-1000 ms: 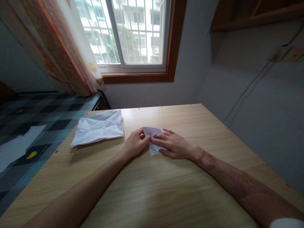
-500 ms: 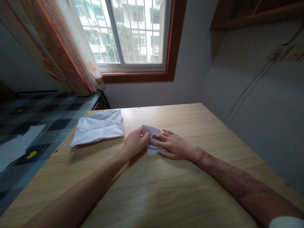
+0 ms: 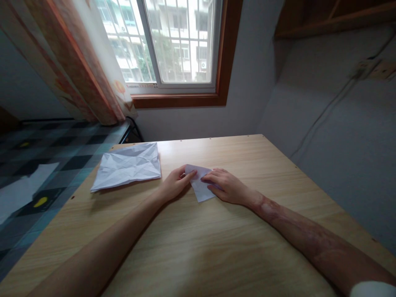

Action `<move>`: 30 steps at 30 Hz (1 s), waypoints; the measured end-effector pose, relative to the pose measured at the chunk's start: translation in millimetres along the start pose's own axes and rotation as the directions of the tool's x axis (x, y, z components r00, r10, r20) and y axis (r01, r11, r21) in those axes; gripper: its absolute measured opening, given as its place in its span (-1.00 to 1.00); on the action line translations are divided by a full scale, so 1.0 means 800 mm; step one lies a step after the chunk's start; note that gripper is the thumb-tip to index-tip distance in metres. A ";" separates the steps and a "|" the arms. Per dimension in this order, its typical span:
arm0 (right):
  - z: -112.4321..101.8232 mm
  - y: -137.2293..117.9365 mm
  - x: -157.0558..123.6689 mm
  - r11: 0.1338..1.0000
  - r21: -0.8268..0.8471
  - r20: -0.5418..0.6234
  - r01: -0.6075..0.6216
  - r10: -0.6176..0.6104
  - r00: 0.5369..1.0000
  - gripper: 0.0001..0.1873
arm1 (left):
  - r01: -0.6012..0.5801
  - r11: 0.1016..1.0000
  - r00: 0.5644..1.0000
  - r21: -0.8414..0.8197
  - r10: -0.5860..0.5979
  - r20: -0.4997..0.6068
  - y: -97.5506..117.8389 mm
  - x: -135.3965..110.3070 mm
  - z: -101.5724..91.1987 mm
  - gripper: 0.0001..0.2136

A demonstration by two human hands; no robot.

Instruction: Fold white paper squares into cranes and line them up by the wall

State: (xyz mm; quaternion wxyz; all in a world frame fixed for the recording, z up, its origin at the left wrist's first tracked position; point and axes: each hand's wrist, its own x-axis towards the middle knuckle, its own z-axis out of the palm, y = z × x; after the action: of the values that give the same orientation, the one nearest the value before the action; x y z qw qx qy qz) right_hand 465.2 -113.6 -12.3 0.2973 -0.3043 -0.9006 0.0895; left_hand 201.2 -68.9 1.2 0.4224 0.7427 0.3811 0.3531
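A small piece of folded white paper lies on the wooden table, between my two hands. My left hand pinches its upper left corner, thumb on top. On the paper's right side, my right hand has its fingers bent and drawn together, gripping the sheet and covering that edge. The undersides of both hands are hidden. Left of my left hand rests a larger creased, folded white paper, untouched.
A checked bed adjoins the table's left side, with loose white sheets on it. Behind the table are a window and a curtain. A wall with a cable stands to the right.
My right hand's fingers have gone from spread flat on the small paper to bent and closer together. The left thumb has straightened, and the paper has turned slightly and lies flatter.
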 end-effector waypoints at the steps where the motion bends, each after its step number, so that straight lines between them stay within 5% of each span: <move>1: 0.001 0.002 0.000 1.000 0.014 -0.015 -0.008 0.008 1.000 -0.64 | -0.014 1.000 0.999 -0.022 0.015 0.044 0.000 -0.001 -0.001 -0.64; 4: 0.003 0.005 -0.001 1.000 0.022 -0.043 -0.001 0.002 0.999 -0.66 | -0.061 0.994 0.988 -0.087 0.073 0.139 -0.003 -0.002 -0.002 -0.60; 8: 0.001 0.002 -0.001 0.998 0.063 -0.056 0.022 -0.019 0.998 -0.67 | -0.102 0.991 0.985 -0.090 0.113 0.132 -0.013 -0.002 0.000 -0.66; 17: -0.002 0.003 -0.002 0.992 0.108 -0.286 -0.060 0.089 0.954 -0.27 | -0.122 0.987 0.986 0.104 0.109 0.123 -0.011 -0.004 -0.005 -0.73; 23: 0.002 0.008 0.000 0.987 0.136 -0.108 -0.086 0.101 0.989 -0.57 | -0.082 0.995 0.994 0.050 0.078 0.079 -0.012 -0.005 -0.004 -0.71; 30: 0.001 0.001 0.000 1.000 -0.006 -0.051 0.008 -0.009 0.999 -0.42 | -0.073 0.992 0.997 0.098 0.073 0.003 -0.012 -0.001 -0.003 -0.73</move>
State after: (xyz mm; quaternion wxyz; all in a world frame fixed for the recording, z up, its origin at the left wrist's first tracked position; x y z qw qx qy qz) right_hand 465.1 -113.3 -13.0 0.3197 -0.3034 -0.8942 0.0781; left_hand 195.9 -64.9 -6.6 0.3722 0.7760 0.3705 0.3493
